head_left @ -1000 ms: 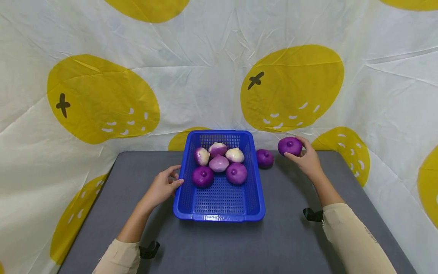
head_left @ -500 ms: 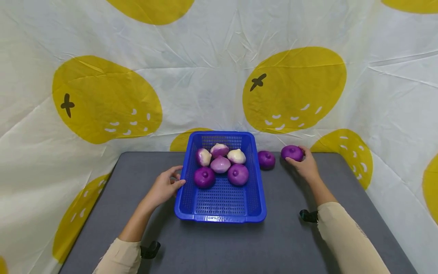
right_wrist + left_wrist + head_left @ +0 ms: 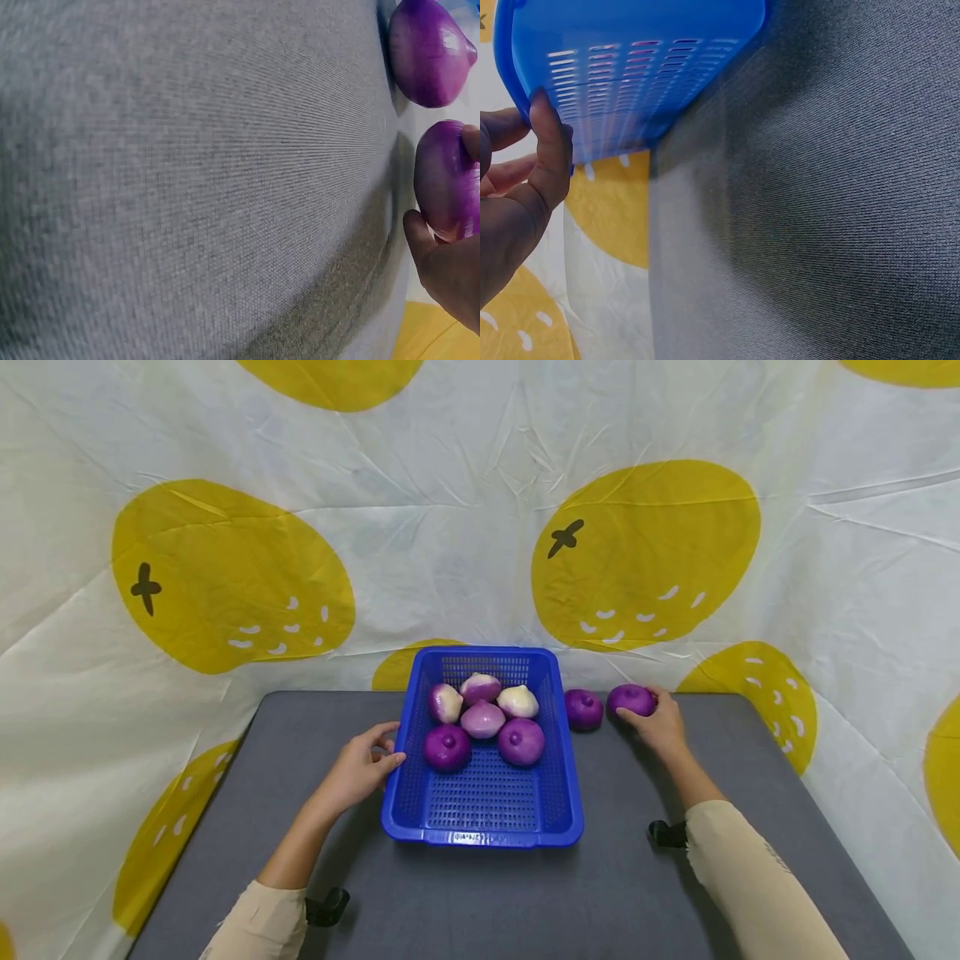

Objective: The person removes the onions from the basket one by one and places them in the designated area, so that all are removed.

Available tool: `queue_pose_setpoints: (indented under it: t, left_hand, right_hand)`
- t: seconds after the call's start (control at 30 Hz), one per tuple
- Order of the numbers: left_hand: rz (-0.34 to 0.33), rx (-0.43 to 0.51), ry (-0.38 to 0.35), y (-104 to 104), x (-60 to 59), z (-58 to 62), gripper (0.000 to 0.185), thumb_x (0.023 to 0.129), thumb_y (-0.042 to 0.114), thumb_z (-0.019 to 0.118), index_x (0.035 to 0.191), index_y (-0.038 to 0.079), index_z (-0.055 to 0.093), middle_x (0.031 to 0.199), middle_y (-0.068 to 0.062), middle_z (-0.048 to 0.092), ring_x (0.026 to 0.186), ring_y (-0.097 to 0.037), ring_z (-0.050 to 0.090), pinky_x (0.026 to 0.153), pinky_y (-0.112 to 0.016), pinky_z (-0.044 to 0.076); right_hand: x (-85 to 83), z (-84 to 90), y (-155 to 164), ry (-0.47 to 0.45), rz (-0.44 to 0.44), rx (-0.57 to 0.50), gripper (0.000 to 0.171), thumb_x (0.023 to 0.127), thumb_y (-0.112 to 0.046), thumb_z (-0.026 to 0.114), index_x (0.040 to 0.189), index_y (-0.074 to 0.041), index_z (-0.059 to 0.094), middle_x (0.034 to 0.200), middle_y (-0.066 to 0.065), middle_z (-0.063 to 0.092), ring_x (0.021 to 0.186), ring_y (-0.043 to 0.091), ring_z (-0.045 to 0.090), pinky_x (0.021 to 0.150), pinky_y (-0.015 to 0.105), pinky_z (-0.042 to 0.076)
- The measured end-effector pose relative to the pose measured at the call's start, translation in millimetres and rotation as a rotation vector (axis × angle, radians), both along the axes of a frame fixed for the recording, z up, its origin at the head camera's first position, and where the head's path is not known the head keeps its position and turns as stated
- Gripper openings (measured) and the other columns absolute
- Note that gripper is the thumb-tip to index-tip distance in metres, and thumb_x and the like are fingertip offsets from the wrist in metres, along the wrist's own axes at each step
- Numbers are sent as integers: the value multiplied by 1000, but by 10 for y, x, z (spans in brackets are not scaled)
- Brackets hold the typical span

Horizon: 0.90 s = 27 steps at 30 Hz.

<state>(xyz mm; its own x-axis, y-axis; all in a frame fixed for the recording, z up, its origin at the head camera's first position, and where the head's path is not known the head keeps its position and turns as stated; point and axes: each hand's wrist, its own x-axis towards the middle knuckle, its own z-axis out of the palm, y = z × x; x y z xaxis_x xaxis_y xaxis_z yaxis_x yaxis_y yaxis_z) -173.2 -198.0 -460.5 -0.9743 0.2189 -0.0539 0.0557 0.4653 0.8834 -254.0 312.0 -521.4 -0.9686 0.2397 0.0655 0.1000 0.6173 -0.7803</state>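
The right hand (image 3: 658, 723) grips a purple onion (image 3: 630, 699) on the grey surface (image 3: 637, 877). The left hand (image 3: 360, 768) holds the blue basket (image 3: 483, 810) by its side.

Even, bright light fills the head view, with soft shadows under the blue basket (image 3: 483, 810) and beside both forearms on the grey bench (image 3: 615, 893). Straight lines bow toward the frame edges. Both wrist views are softer: the bench weave blurs at the left of the frame, and the purple onion (image 3: 447, 180) shows a faint sheen.
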Motion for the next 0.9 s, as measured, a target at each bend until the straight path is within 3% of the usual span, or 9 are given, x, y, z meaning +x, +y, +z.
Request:
queue_pose_setpoints:
  t: [0.4,0.9]
  left_hand:
    - [1,-14,-2,13,-6,5,54,100,5,66,149,-3,47,103,-19,58,69,-19,65,61,-52,63]
    - [3,-10,2,4,0,1,54,99,3,67,149,-4,47,102,-19,58,67,-19,64,61,-56,62]
  right_hand:
    - [2,-22,-35,-82,-13,38,84,93,-35,75,154,6,34,150,38,42,134,53,45,114,63,38]
    - [31,-24,-66,-153,-22,-4,86,97,-49,67,154,6,33,152,36,42,134,50,45,115,60,39]
